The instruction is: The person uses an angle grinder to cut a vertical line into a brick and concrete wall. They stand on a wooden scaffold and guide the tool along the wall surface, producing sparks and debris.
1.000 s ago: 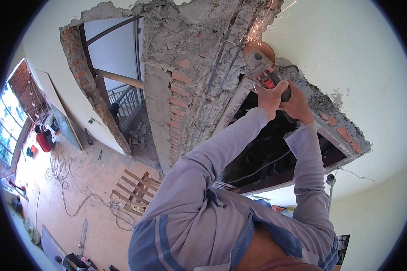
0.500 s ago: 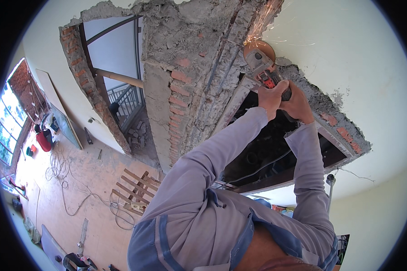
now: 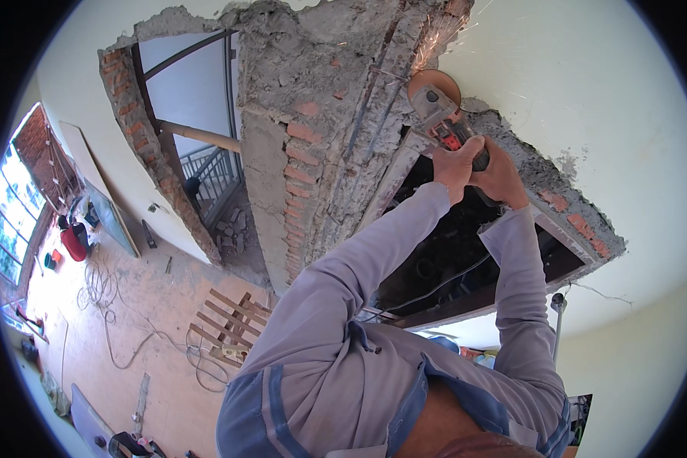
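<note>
Red-and-grey angle grinder (image 3: 449,136) — bare left hand (image 3: 454,165) and right hand (image 3: 504,174) clasp it; round brown disc (image 3: 440,79) could bind in rough grey concrete (image 3: 301,61) — kickback.

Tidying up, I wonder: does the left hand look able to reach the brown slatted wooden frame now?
Probably not: the left hand grips the red and grey angle grinder, and the slatted frame is on the floor, well below.

tilted red-and-grey angle grinder (image 3: 449,131), round brown disc (image 3: 441,79)
</note>
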{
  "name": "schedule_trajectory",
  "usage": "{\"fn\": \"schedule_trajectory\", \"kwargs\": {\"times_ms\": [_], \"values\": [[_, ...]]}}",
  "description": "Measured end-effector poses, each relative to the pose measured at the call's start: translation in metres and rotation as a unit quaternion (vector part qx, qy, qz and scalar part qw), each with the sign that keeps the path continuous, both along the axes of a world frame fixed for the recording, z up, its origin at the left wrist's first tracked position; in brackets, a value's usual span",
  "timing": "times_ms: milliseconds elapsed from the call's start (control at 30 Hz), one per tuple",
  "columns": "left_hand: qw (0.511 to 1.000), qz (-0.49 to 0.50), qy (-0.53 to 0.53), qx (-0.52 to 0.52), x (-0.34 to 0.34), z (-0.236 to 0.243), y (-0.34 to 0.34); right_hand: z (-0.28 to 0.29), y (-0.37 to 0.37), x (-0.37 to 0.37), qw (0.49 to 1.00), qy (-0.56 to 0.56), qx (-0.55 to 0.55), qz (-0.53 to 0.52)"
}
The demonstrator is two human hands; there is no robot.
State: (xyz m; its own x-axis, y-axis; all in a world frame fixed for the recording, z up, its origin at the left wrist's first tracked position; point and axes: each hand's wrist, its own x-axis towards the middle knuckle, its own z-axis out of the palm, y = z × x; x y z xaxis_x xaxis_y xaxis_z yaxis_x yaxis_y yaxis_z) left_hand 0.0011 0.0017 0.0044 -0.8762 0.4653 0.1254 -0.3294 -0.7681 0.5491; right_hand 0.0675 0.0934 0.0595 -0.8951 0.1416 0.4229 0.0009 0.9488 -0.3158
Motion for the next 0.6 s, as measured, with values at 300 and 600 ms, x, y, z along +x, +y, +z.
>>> {"fn": "schedule_trajectory", "kwargs": {"times_ms": [300, 600], "values": [[1.0, -0.005, 0.002, -0.011, -0.0019, 0.0006, 0.0009, 0.0019, -0.0003, -0.0002, 1.0, -0.005, -0.003, -0.001], [1.0, 0.003, 0.001, -0.005, -0.0006, 0.0022, 0.0003, 0.0032, 0.0001, -0.0004, 1.0, -0.006, -0.007, 0.007]]}}
